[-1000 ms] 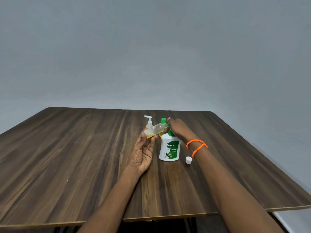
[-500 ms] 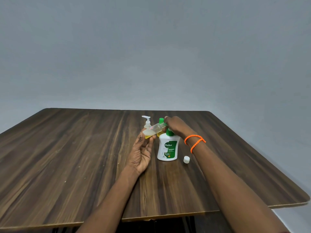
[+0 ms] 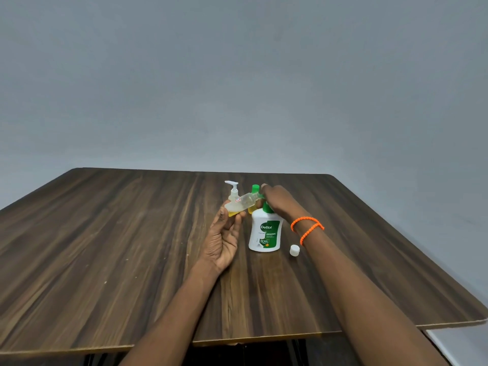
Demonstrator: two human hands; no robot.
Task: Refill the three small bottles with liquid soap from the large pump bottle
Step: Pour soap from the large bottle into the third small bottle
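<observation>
Your left hand (image 3: 224, 239) holds a small bottle (image 3: 241, 204) tilted, mouth at the pump bottle (image 3: 265, 233). Your right hand (image 3: 277, 200) grips the pump; a white cap (image 3: 294, 250) lies on the table (image 3: 105, 247).

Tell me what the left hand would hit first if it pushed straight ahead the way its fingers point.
Probably the small pump bottle standing just beyond the tilted clear bottle that the left hand holds; depth from this single view is uncertain.

A dark wood-grain tabletop (image 3: 105, 247) is filling the lower view, a plain grey wall (image 3: 237, 75) is rising behind, and 2 orange bead loops (image 3: 307, 228) are showing.
</observation>
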